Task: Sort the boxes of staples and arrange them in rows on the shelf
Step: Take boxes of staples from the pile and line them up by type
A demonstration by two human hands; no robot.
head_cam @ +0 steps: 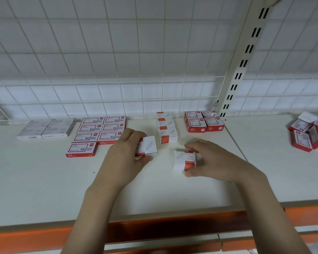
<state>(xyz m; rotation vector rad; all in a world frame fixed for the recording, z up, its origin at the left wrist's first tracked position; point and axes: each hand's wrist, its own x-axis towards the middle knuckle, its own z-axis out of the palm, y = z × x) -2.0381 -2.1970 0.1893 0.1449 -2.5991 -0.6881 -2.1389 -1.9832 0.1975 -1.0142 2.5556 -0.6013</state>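
My left hand [126,153] grips a white box with a paper-clip picture [148,146] just above the white shelf [44,180]. My right hand [209,158] pinches a second white and red box [184,161] standing on the shelf, thumb at its near end and fingers at its far end. Behind them a column of three similar white boxes [167,128] runs to the back. Red and white staple boxes [99,131] lie in rows at the centre left, grey boxes marked STAPLES [46,128] at the far left, and taller red boxes [204,121] at the back right.
A loose heap of red and white boxes [308,132] lies on the neighbouring shelf to the right. A white wire grid [117,70] backs the shelf, with a slotted upright post [242,65] at the right. An orange rail [154,228] edges the shelf front.
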